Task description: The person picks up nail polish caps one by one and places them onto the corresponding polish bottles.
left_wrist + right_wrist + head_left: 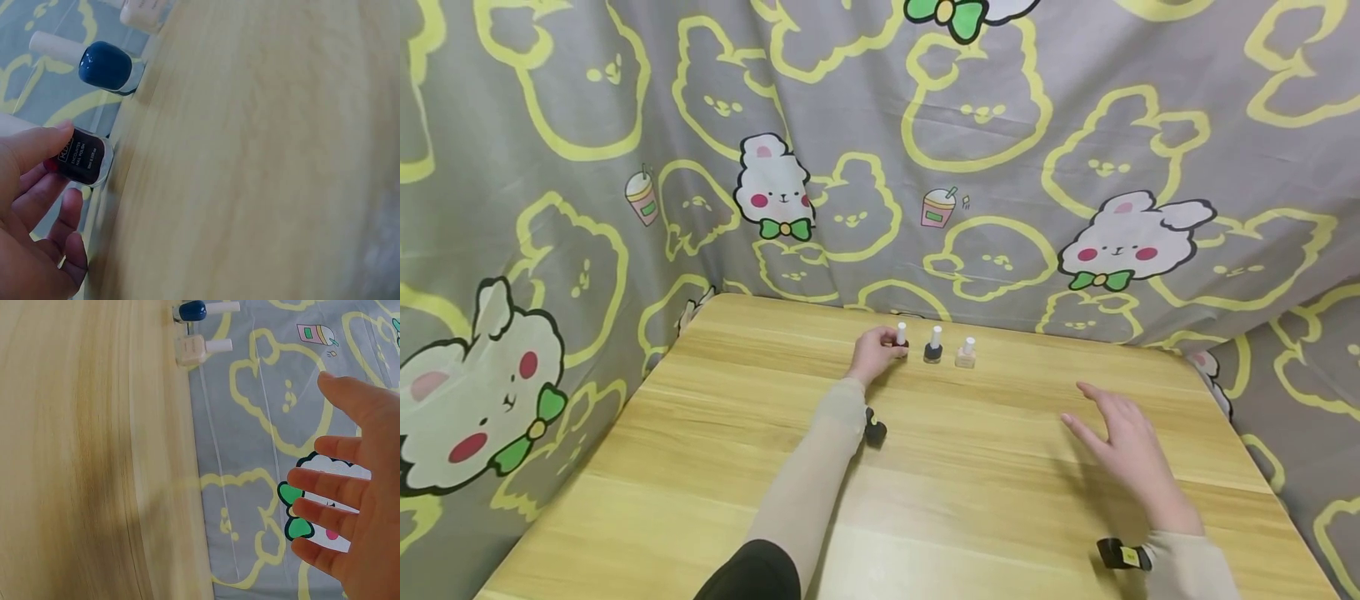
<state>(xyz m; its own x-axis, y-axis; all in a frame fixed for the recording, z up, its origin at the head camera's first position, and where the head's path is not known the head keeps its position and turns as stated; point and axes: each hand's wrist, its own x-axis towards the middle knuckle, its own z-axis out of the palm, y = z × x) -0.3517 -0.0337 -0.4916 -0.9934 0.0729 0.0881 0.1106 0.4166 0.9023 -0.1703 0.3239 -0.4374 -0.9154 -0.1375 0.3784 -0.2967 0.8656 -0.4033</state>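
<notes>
Three nail polish bottles with white caps stand in a row near the back of the wooden table. At the left end, my left hand (874,353) pinches the dark red nail polish (82,156) between thumb and fingers. Beside it stands the dark blue nail polish (933,348), seen glossy in the left wrist view. The pale pink nail polish (966,357) is at the right end of the row; the right wrist view shows it beside the blue one. Over the right part of the table, my right hand (1129,442) is held with fingers spread, holding nothing.
The wooden table (970,483) runs back to a grey curtain (865,108) with yellow outlines and cartoon animals. The curtain also hangs along the left and right sides. A black wrist device (876,428) sits at the left cuff, another device (1123,554) at the right.
</notes>
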